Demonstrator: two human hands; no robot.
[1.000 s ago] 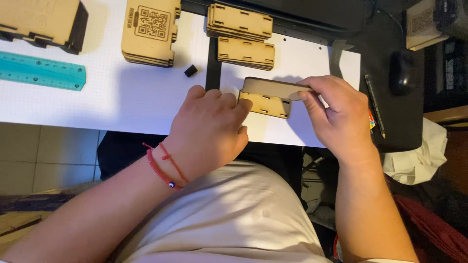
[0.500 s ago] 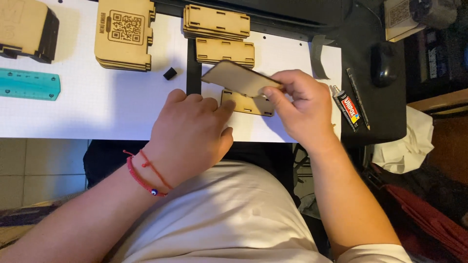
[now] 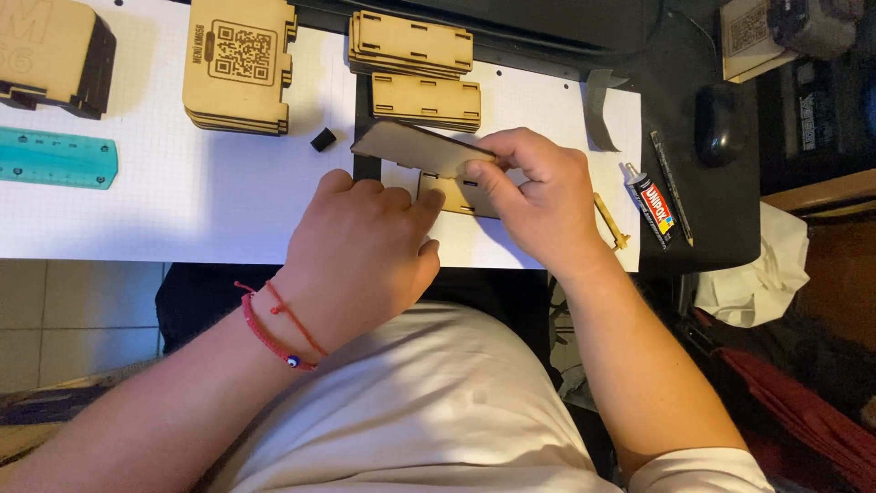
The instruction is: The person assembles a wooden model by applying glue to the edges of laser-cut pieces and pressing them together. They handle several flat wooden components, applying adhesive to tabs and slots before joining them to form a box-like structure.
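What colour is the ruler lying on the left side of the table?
The ruler is teal, a translucent blue-green, seen best in the head view.

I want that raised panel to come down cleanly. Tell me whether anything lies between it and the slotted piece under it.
Nothing visible does. The right hand holds the raised panel tilted directly above the slotted piece, which the left hand touches.

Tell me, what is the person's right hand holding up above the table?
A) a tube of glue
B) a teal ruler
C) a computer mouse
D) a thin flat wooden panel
D: the right hand pinches a thin flat wooden panel, raised over the slotted wooden piece that the left hand steadies.
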